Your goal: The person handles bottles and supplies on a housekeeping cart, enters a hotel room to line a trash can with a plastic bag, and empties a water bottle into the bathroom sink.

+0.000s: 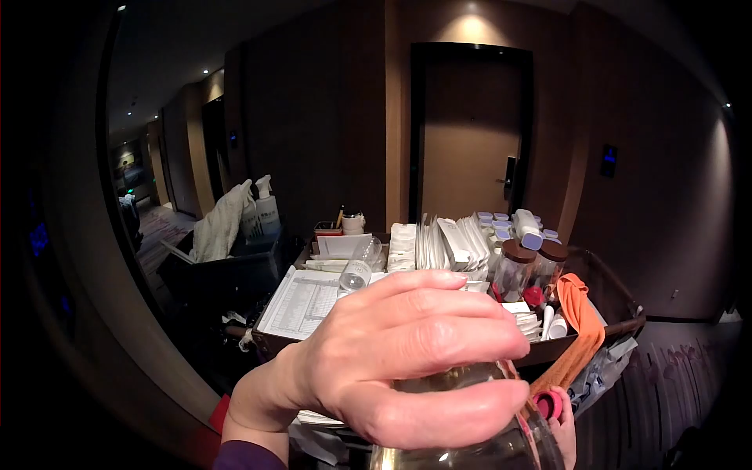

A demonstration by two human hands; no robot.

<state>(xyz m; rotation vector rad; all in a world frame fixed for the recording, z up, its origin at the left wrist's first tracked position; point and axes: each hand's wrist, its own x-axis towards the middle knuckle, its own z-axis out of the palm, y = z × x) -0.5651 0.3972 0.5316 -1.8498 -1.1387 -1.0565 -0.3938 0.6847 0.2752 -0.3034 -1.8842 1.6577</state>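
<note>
My left hand (423, 352) reaches in from the lower left, close to the camera. Its fingers wrap over a clear glass vessel (454, 457), whose lower part runs out of view. My right hand (565, 431) is at the lower right, mostly hidden behind the glass. Its fingers hold a small red round piece (548, 404) that looks like a cap. Just above it, an orange cloth (578, 321) hangs over the cart's edge. Beyond my left hand, a clear empty tumbler (357, 270) lies tilted on printed sheets (301, 301).
A housekeeping cart (603, 286) holds white packets (454, 244), small bottles with pale caps (526, 227) and brown-lidded glass jars (513, 274). At left, a dark bin (235, 274) carries spray bottles (266, 211) and a whitish cloth (219, 227). A closed door (470, 141) stands behind.
</note>
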